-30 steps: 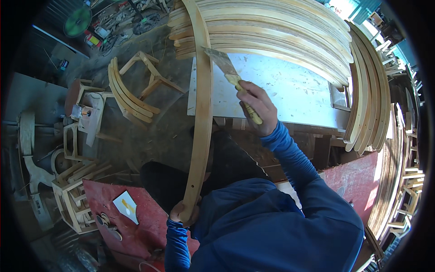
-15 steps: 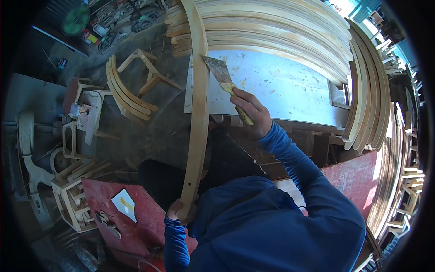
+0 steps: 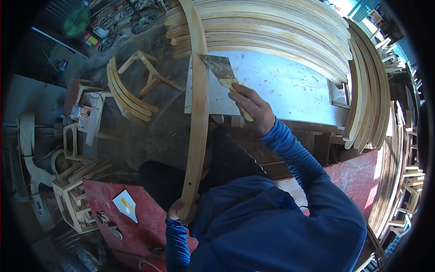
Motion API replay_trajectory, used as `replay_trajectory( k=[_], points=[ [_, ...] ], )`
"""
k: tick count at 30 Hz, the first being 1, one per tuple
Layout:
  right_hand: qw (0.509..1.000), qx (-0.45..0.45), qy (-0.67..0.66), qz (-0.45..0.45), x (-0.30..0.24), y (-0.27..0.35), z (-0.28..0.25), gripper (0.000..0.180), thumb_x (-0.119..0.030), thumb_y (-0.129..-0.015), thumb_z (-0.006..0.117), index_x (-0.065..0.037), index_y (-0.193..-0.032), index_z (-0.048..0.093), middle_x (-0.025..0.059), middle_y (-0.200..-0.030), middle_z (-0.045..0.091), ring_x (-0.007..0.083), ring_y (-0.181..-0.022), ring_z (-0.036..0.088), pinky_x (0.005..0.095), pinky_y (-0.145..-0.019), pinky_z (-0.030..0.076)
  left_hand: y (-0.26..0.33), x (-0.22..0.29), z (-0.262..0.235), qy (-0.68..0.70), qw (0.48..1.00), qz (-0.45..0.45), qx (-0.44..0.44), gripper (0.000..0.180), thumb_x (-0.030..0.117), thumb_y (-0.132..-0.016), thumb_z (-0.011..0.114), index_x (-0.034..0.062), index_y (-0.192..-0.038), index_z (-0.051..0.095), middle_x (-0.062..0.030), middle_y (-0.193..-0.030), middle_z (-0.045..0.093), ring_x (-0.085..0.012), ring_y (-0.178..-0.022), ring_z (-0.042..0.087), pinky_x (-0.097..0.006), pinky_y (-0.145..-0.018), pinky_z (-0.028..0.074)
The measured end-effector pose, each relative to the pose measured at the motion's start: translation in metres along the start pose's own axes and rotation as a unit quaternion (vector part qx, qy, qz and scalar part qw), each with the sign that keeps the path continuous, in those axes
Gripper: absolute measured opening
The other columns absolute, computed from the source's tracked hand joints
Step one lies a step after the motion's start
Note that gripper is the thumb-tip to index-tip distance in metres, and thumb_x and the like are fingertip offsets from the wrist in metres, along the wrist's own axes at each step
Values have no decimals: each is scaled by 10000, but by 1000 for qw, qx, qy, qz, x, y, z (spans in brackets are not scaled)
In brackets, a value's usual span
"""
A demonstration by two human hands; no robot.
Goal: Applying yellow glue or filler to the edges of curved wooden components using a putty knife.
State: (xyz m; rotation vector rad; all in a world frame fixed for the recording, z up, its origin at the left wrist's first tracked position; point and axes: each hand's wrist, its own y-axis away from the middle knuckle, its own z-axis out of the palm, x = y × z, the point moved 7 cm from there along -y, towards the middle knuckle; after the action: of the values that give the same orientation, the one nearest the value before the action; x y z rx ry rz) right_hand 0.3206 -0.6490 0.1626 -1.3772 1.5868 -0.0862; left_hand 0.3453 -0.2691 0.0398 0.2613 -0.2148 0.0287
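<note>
A long curved wooden slat [image 3: 199,109] runs from the top of the view down to my body. My left hand [image 3: 177,209] grips its near end against my blue top. My right hand [image 3: 250,108] holds a putty knife [image 3: 223,75] by its yellow handle. The wide metal blade rests on the slat's right face, high up near the pale table top [image 3: 290,86].
A stack of curved wooden slats [image 3: 281,31] arches over the far side and right of the table. More bent pieces and small wooden frames [image 3: 136,86] lie on the floor to the left. A red board [image 3: 118,213] sits at lower left, another red panel [image 3: 358,177] at right.
My right hand has moved the putty knife up and away along the slat. The slat's far end has shifted slightly left, and my left hand stays on its near end.
</note>
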Motion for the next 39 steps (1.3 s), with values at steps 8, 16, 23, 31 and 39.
replay_trajectory(
  k=[8, 16, 23, 31, 39],
  points=[
    [998, -48, 50, 5, -13, 3, -17, 493, 22, -793, 697, -77, -1271, 620, 202, -1359, 538, 382, -1142, 626, 401, -940, 562, 1, 1, 2, -13, 1000, -4, -6, 674, 386, -967, 516, -83, -1423, 353, -106, -603, 548, -96, -351, 452, -184, -325, 364],
    [989, -93, 106, -34, -21, 4, -6, 498, 35, -778, 680, -90, -1259, 636, 187, -1361, 534, 367, -1153, 621, 387, -952, 557, 2, -1, 1, -28, 1000, -4, 0, 673, 409, -976, 503, -63, -1432, 353, -85, -589, 541, -89, -355, 443, -186, -327, 360],
    [993, -69, 100, -11, -16, -3, -31, 443, 54, -787, 681, -68, -1212, 669, 200, -1383, 527, 379, -1179, 608, 384, -975, 539, 5, 0, 1, -38, 999, -9, 24, 680, 420, -971, 507, -58, -1432, 360, -73, -590, 544, -87, -354, 442, -184, -326, 356],
    [970, -131, 177, -108, -1, -24, -14, 544, 87, -744, 670, -87, -1259, 637, 167, -1400, 511, 345, -1211, 583, 390, -966, 550, 3, 0, 3, -58, 998, 1, 29, 683, 419, -968, 502, -66, -1428, 360, -73, -586, 543, -85, -350, 441, -185, -325, 355],
    [983, -107, 140, -53, 3, -30, -13, 472, 71, -786, 683, -88, -1229, 660, 156, -1385, 535, 342, -1182, 608, 380, -964, 552, 5, 1, 3, -49, 999, -2, 21, 687, 429, -967, 496, -67, -1426, 369, -70, -576, 537, -84, -342, 434, -186, -318, 353]
  ],
)
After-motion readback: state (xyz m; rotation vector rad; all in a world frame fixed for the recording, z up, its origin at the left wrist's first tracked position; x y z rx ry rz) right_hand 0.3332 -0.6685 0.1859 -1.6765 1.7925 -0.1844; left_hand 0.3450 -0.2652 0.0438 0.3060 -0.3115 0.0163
